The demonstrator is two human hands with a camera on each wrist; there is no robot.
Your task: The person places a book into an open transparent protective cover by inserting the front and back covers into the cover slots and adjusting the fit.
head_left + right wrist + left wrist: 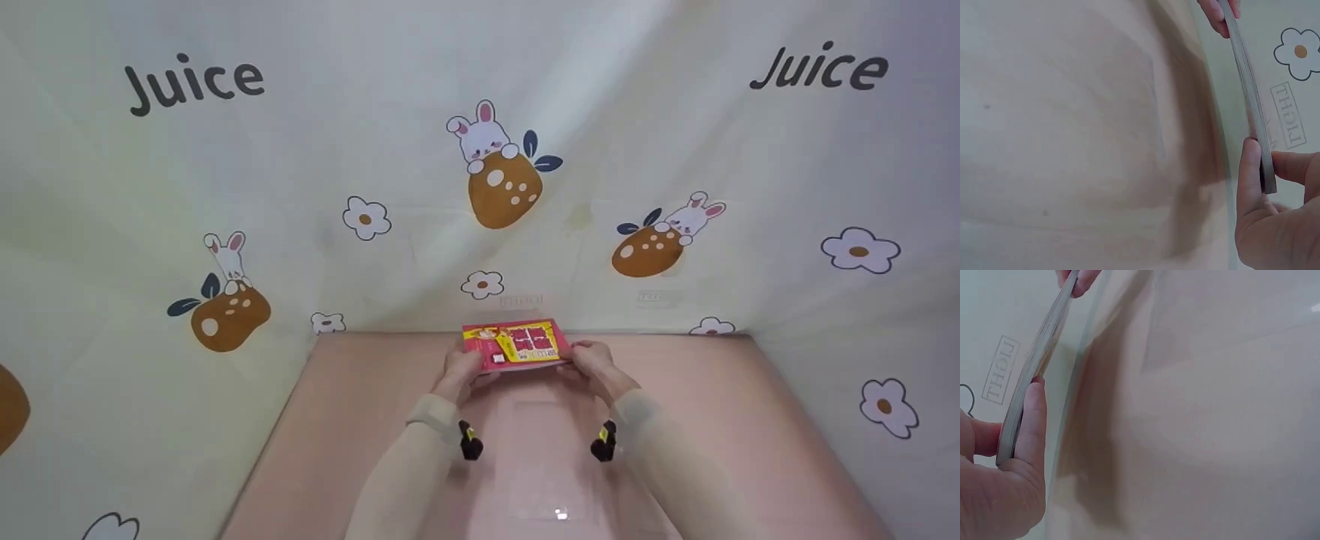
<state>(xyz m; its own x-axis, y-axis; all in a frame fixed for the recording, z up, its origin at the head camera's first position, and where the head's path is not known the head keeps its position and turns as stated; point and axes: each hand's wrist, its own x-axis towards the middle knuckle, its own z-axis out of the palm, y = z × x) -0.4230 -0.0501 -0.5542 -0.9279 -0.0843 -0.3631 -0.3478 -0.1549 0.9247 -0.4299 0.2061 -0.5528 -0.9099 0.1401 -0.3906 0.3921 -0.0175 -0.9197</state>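
A thin paperback book (517, 345) with a pink and yellow cover is held up above the far end of the table. My left hand (459, 369) grips its left end, thumb on one face and fingers on the other. At the opposite end, my right hand (598, 364) pinches it the same way. The left wrist view catches the book (1036, 365) edge-on, its page edges showing between thumb and fingers of the left hand (1008, 489). Edge-on too in the right wrist view, the book (1249, 84) bends slightly above the right hand (1280, 225).
The pink table (360, 420) has a clear sheet (540, 450) over it that reflects light. Behind and at both sides hangs a pale cloth (405, 135) printed with rabbits, flowers and the word Juice. Black and yellow wrist devices (470, 441) hang below the sleeves.
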